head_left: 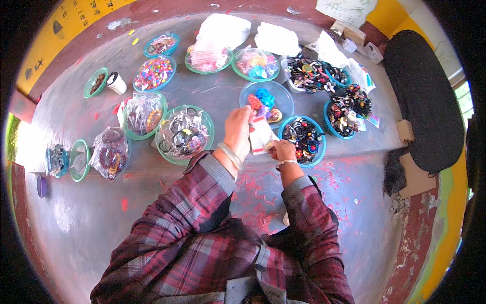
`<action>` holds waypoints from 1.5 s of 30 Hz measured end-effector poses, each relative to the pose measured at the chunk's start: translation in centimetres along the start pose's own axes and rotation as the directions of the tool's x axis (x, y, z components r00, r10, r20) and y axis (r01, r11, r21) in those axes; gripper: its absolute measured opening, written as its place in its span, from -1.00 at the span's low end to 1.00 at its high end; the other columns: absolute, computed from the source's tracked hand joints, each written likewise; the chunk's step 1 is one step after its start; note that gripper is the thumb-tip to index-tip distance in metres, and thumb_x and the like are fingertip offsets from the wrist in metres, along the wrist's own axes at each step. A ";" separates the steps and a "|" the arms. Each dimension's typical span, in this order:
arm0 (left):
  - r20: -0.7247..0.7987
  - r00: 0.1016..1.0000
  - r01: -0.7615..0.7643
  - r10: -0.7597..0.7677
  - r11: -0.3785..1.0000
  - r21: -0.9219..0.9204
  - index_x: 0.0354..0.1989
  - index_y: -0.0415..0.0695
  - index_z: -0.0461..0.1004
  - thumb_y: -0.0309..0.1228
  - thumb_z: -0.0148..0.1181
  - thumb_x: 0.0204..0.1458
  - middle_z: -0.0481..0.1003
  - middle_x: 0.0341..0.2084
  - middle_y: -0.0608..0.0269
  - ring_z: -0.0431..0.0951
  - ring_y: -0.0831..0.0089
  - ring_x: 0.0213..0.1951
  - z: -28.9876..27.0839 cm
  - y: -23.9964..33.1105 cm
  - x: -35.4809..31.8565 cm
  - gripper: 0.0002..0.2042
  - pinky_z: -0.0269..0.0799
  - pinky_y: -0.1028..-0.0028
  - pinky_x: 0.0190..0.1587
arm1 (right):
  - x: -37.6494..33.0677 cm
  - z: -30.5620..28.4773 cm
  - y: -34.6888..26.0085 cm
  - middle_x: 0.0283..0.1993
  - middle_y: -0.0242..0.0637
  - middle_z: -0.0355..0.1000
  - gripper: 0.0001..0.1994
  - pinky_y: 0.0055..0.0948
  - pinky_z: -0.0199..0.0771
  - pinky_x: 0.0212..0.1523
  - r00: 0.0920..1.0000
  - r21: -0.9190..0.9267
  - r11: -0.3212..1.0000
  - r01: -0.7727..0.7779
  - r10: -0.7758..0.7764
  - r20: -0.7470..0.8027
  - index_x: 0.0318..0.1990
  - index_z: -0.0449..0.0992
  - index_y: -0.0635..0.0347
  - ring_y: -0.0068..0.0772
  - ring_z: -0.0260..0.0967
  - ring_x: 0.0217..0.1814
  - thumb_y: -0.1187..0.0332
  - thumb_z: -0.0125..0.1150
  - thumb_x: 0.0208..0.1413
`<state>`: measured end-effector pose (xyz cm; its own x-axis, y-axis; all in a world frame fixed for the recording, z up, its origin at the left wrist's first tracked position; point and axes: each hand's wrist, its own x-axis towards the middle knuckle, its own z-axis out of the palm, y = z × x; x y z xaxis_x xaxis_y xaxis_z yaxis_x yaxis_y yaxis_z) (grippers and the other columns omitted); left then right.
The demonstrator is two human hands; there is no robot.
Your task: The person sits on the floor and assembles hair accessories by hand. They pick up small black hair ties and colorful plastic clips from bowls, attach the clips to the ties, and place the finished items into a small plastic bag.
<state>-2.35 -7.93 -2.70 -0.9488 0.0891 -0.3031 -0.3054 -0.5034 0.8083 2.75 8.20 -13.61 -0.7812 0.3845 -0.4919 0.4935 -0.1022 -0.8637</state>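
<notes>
My left hand (237, 133) is closed on the left side of a small white card with red edges (260, 135). At the card's lower right corner, the fingers of my right hand (283, 151) are pinched together on it. A ridged red piece (254, 102) shows just past my left fingertips; whether it is held or lies in the bowl behind, I cannot tell. Beyond the card stands a clear blue bowl (287, 107) with shiny blue and purple pieces (265, 96) in it. Right of it, a blue basket (322, 147) holds black hair ties with coloured ornaments (302, 138).
Several baskets of hair accessories stand around, including a green one (210, 144) with bagged hair ties on the left. White bags (223, 31) lie at the back. A white cup with a dark lid (117, 84) is far left. Red scraps (253, 195) litter the near surface. A black oval cushion (424, 101) leans right.
</notes>
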 end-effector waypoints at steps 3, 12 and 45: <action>0.238 0.970 -0.013 -0.054 0.963 0.270 -0.34 -0.09 0.40 -0.22 0.09 0.01 0.45 -0.46 0.40 0.42 0.61 -0.41 0.5 -0.9 -0.7 -0.80 0.24 0.62 -0.49 | -3.9 -2.2 -4.1 -0.58 -0.30 0.44 -0.82 -0.58 0.28 -0.71 0.976 0.099 0.985 0.143 -0.123 -0.178 -0.51 0.49 0.29 -0.56 0.32 -0.67 0.36 0.04 -0.06; 0.438 0.845 0.351 -0.306 0.936 -0.025 -0.09 -0.14 0.34 -0.35 -0.02 0.08 0.44 -0.24 0.27 0.47 0.47 -0.27 5.4 -5.1 -4.3 -0.76 0.41 0.57 -0.43 | -9.8 -5.6 -6.0 -0.59 -0.18 0.41 -0.78 -0.44 0.30 -0.48 0.835 -0.403 0.823 0.399 -0.508 -0.212 -0.37 0.49 0.30 -0.46 0.34 -0.56 0.30 0.10 -0.05; 0.597 0.701 0.378 -0.390 0.913 0.152 -0.08 -0.11 0.39 -0.41 0.07 0.03 0.46 -0.25 0.35 0.48 0.53 -0.25 6.0 -3.6 -4.2 -0.74 0.48 0.52 -0.25 | -10.2 -8.6 -7.9 -0.40 -0.47 0.42 -0.84 -0.71 0.25 -0.46 0.954 0.381 0.875 0.299 -0.280 -0.105 -0.30 0.49 0.22 -0.70 0.29 -0.44 0.37 0.23 -0.03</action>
<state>2.20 -1.32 -1.27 -0.5941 0.7720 -0.2260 -0.6499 -0.2951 0.7004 10.08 12.96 -0.83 -0.8435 0.4920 -0.2157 0.0523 -0.3244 -0.9445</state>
